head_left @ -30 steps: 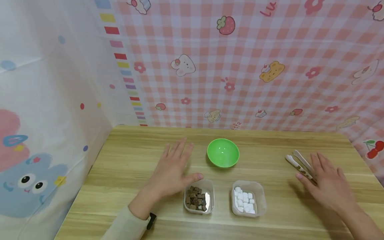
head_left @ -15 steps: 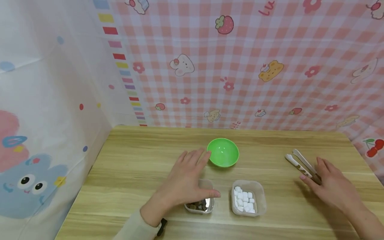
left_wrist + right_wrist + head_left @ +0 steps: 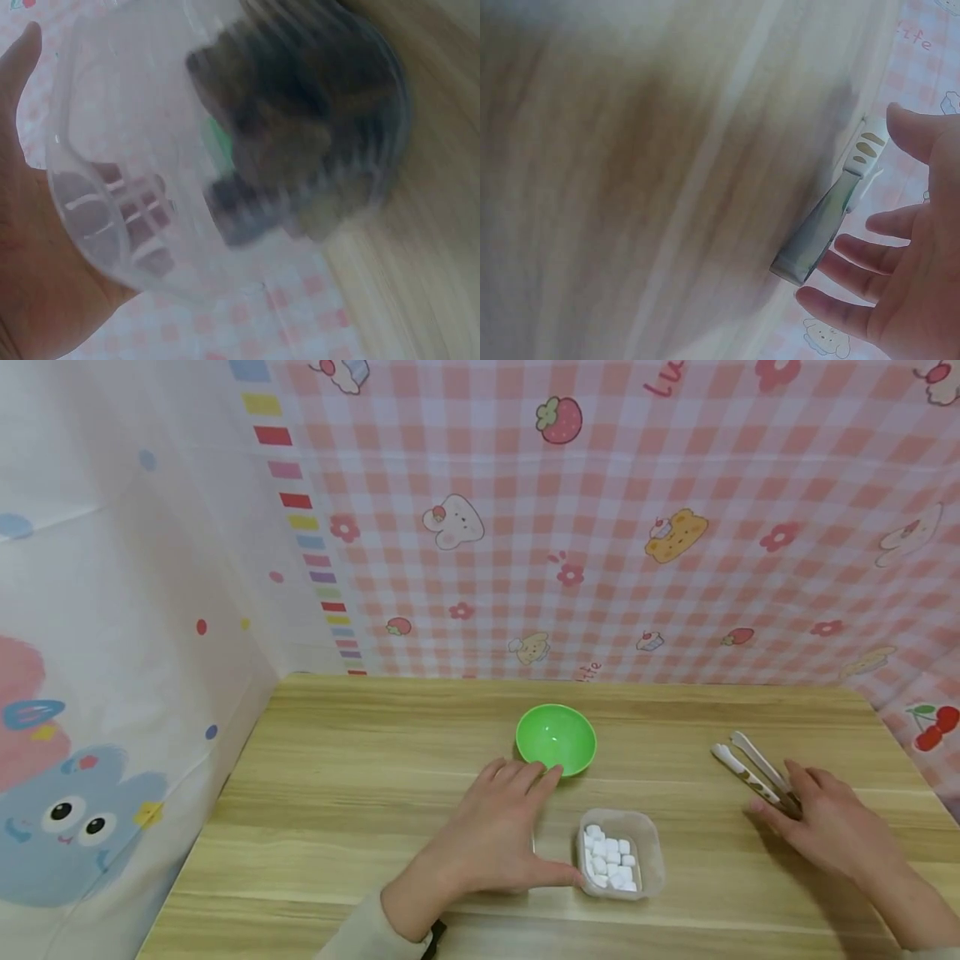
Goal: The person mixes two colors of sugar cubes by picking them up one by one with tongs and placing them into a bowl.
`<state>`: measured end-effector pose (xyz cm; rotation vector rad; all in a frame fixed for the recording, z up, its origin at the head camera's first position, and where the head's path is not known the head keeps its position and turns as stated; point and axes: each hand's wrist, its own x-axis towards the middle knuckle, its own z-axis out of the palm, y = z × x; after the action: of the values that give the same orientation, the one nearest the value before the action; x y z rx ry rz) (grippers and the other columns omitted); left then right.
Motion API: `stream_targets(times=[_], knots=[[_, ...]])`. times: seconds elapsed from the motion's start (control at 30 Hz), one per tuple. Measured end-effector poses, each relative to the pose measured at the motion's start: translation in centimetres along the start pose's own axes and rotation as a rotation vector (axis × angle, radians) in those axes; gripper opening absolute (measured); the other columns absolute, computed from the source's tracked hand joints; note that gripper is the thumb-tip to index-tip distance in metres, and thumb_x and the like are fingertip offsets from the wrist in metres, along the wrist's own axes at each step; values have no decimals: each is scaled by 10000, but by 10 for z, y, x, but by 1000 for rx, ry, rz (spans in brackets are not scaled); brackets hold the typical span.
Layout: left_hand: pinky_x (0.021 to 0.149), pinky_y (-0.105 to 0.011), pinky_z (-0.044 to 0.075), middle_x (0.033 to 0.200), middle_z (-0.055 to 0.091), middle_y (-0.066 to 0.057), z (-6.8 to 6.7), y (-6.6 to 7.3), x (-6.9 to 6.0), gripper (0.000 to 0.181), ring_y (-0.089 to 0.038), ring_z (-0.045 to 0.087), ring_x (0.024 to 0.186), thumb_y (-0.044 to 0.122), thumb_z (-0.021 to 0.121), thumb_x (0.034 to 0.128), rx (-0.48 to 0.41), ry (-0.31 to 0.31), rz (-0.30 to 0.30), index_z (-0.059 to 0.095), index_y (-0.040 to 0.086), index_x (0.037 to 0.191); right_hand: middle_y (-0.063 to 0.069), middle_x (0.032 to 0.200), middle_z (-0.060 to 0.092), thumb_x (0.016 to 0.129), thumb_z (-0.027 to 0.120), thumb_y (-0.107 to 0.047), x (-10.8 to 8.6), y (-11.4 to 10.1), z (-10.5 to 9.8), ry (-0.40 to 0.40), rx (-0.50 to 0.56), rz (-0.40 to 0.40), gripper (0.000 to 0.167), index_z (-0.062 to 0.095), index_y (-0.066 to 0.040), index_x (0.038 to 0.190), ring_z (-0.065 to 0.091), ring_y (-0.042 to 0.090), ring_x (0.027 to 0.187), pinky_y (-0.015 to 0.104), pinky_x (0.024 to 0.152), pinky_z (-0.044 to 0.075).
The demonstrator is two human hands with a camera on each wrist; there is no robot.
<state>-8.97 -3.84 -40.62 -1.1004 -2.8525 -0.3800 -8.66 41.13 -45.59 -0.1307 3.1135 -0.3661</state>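
Note:
My left hand [image 3: 498, 835] hovers over the clear plastic container [image 3: 112, 45] of brown cubes [image 3: 285, 142], hiding nearly all of it in the head view. Its fingers reach to the near rim of a green bowl [image 3: 555, 737], and its thumb extends toward a second container [image 3: 651, 860] of white marshmallows [image 3: 609, 852]. On the right, my right hand [image 3: 836, 827] is beside a pair of tongs [image 3: 750, 774] with white, brown-spotted arms and a metal bend. Thumb and fingers are spread on either side of the tongs, not closed round them; contact is unclear.
Everything stands on a wood-grain table [image 3: 322, 777]. Behind it hangs a pink checked cloth [image 3: 510, 468] with cartoon prints. A white patterned cloth [image 3: 150, 593] borders the left side.
My left hand has moved right and toward me, from left of the brown-cube container to over it. The right hand has shifted slightly nearer me beside the tongs. Containers and bowl stay put.

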Motion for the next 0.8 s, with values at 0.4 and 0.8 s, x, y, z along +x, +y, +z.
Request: stream_targets(times=[0.4, 0.8], knots=[[1152, -442, 398, 1498, 551, -27, 6, 16, 11, 1171, -243, 513, 1380, 881, 701, 705, -1, -46, 22, 440, 147, 1580, 396, 1128, 569, 1003, 643, -545, 4, 3, -7, -59, 8, 27, 794, 478, 129, 1388, 593, 573, 1008, 681, 640, 509], [1156, -413, 388, 1380, 603, 11, 11, 28, 18, 1019, -185, 541, 1319, 845, 721, 729, -30, -121, 33, 557, 139, 1445, 191, 924, 616, 1013, 674, -449, 8, 4, -5, -78, 13, 12, 635, 569, 125, 1263, 649, 409, 857, 607, 649, 511]])
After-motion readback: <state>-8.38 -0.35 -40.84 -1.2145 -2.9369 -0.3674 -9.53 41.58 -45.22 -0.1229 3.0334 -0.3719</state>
